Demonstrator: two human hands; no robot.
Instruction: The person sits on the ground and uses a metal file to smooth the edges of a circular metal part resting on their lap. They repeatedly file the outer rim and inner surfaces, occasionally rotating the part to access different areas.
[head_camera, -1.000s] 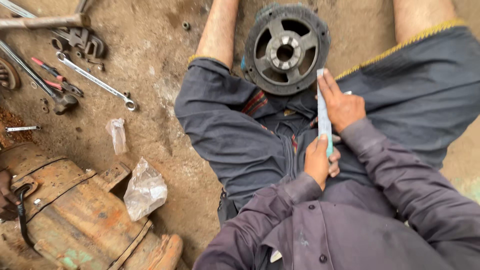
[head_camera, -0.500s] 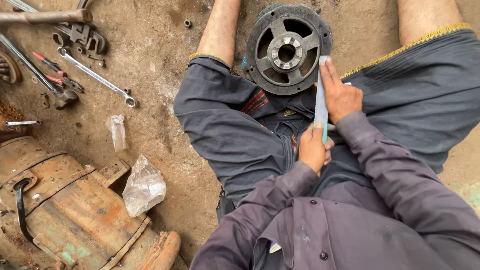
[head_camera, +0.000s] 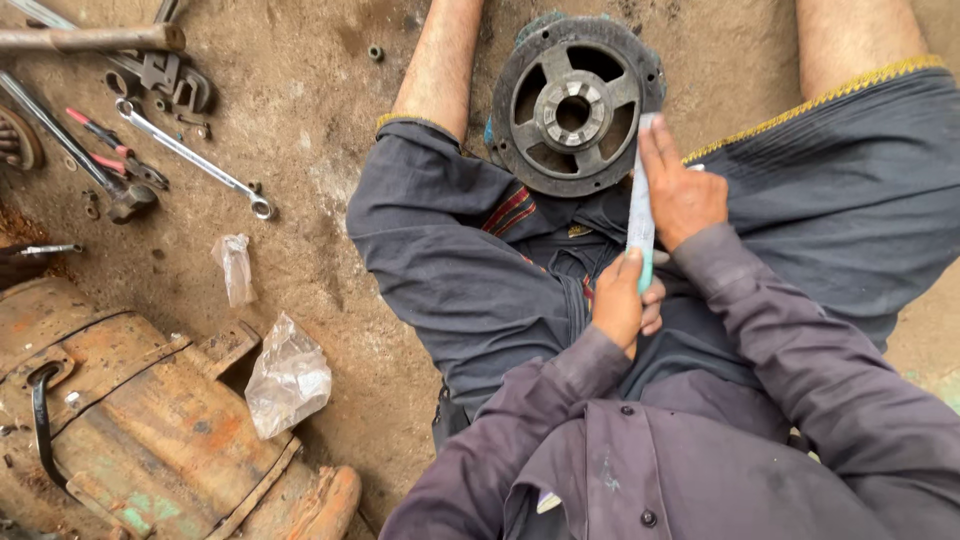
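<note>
Single view only: head-worn camera, looking steeply down from wearer's head onto own lap and dirt floor (head_camera: 330, 210). Wearer seated on ground, legs spread away from camera toward frame top. Close range: purple shirt front (head_camera: 660, 470) fills bottom edge, sleeves run up from bottom to hands at centre. Round metal hub (head_camera: 573, 105) between legs at top centre. Floor to wearer's left takes frame left: wrench (head_camera: 190, 155) upper left, rusty metal casing (head_camera: 130, 420) lower-left corner. No second view to overlap.
</note>
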